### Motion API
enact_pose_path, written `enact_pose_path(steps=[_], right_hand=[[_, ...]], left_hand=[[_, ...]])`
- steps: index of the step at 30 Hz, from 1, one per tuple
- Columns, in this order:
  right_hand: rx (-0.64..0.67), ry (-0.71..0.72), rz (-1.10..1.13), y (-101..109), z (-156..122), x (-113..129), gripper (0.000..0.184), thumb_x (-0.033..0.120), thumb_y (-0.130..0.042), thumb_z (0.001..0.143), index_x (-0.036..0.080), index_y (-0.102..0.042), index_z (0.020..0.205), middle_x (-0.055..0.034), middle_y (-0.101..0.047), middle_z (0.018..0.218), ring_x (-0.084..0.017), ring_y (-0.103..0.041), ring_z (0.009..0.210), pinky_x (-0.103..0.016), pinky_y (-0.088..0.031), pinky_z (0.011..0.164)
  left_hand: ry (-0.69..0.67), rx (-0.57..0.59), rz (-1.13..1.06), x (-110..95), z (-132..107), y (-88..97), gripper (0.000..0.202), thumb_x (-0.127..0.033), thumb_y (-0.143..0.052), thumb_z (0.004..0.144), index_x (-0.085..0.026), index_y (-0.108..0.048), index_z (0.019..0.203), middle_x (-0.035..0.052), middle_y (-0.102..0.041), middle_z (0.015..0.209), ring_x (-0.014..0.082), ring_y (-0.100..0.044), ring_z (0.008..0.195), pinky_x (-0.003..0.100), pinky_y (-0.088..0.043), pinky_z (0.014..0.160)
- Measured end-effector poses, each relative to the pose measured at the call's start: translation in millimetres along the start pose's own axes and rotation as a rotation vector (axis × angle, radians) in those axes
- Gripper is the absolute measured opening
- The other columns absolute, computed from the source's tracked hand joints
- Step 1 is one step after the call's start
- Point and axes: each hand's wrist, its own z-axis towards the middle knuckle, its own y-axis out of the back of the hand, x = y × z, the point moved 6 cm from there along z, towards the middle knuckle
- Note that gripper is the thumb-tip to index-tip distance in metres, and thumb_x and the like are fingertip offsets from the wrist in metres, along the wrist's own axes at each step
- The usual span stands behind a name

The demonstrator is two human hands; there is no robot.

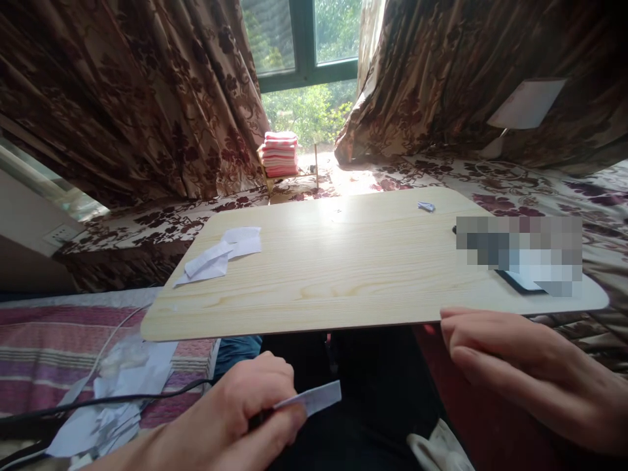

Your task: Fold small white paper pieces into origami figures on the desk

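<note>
Pinching a folded strip of paper (324,398) between thumb and fingers, our left hand (255,409) sits low at the near side, just short of the table; the strip's free end points right and a bit upward, and it's clear of the tabletop. Our right hand (524,369) is over on the near right, by the table's near edge, fingers bent and lying together; we can't tell if it's gripping anything underneath, or whether it actually touches the edge.

Right past the hands we've got the pale wood-grain table (343,275); on its left side lie a couple of loose, creased white sheets (210,261), overlapping; at the far right there's a small folded paper piece (426,207), sitting by itself; nearer on the right, a flat dark-edged item (523,282) is mostly pixelated, so we can't really say what it is.

Off to the near left, we see a pile of paper scraps (118,409) on a striped purple bedspread (34,340), with a black cable (147,397) running across it; beyond the table's far edge, folded pink cloths (279,155) are stacked on a little rack (316,167) in front of the window (304,75); patterned curtains (196,98) hang either side, and a white-shaded lamp (528,104) leans at far right.
</note>
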Motion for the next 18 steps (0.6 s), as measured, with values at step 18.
enact_pose_path(steps=[18], right_hand=[[0.396, 0.312, -0.065, -49, 25, 42, 0.023, 0.011, -0.04, 0.089, 0.02, -0.056, 0.074, -0.0046, -0.062, 0.069, -0.017, -0.057, 0.072, -0.031, -0.048, 0.079]], left_hand=[[-0.269, 0.046, 0.097, -23, 14, -7.7, 0.016, -0.013, -0.047, 0.088, -0.017, -0.052, 0.073, 0.0027, -0.061, 0.078, 0.0136, -0.053, 0.077, 0.024, -0.043, 0.08]])
